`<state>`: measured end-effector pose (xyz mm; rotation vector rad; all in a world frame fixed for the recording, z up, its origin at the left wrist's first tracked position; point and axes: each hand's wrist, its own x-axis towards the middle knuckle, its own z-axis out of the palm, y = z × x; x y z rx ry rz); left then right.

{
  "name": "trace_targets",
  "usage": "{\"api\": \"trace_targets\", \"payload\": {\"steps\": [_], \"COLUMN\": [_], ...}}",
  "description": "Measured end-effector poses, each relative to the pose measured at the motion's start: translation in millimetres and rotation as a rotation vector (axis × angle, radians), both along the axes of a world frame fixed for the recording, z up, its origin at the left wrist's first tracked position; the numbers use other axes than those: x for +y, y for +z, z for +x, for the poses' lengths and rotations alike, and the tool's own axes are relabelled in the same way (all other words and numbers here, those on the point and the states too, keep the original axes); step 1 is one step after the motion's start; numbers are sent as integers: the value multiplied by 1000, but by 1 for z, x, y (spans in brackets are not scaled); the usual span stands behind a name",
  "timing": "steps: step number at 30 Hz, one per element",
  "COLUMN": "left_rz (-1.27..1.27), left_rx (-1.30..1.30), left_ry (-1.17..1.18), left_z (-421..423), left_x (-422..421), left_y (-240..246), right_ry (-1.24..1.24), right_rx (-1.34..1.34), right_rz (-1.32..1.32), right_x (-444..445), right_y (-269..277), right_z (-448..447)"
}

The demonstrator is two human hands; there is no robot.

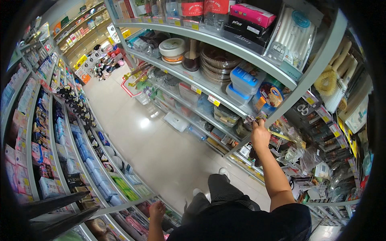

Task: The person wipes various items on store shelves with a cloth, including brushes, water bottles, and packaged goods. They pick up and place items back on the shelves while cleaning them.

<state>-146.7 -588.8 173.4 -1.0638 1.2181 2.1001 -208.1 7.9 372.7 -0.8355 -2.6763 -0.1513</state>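
Note:
My right arm reaches up to the corner of a grey metal shelf rack (313, 64). At the front edge beside the rack's post, my right hand (261, 134) closes its fingers on a small shiny packaged item (251, 119), mostly hidden by the fingers. Just above it on the shelf sit a round blue-lidded plastic tub (268, 95) and stacked clear food containers with blue labels (245, 79). Low at my left side, my left hand (157, 211) hangs with loosely bent fingers and holds nothing visible. It is nearest to the left-hand shelving (126, 205).
Brushes (337, 78) and packaged tools hang right of the post. Stacked brown plastic bowls (218, 64) share the shelf. Packaged goods line the left racks beside the tiled aisle floor (144, 141). A white basket (143, 98) stands farther along, and dark pointed objects (60, 208) protrude at lower left.

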Motion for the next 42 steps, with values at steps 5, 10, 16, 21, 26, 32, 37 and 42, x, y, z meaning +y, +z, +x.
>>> {"api": "trace_targets", "payload": {"steps": [5, 10, 16, 21, 26, 32, 37, 42], "left_rz": [32, 6, -121, -127, -125, 9, 0, 80], "left_rx": [-43, -129, 2, 42, 106, 270, 209, 146], "left_ry": [-71, -317, -502, -594, -798, -835, -909, -959], "left_z": [-17, -41, -112, -198, -285, -366, -382, -388], "left_x": [17, 55, 110, 148, 189, 239, 268, 285], "left_y": [12, 27, 52, 71, 75, 91, 97, 87], "right_ry": [-27, -70, 346, 246, -6, -89, -139, -124], "right_rx": [58, 61, 445, 817, 833, 699, 655, 629], "right_rz": [-27, -79, -183, 225, 382, 311, 261, 240], "right_x": [1, -13, -47, -31, -13, -22, -30, -42], "right_y": [-12, -1, 86, 173, 202, 212, 225, 229], "right_z": [-6, -10, -33, -20, -7, -23, -38, -72]}}
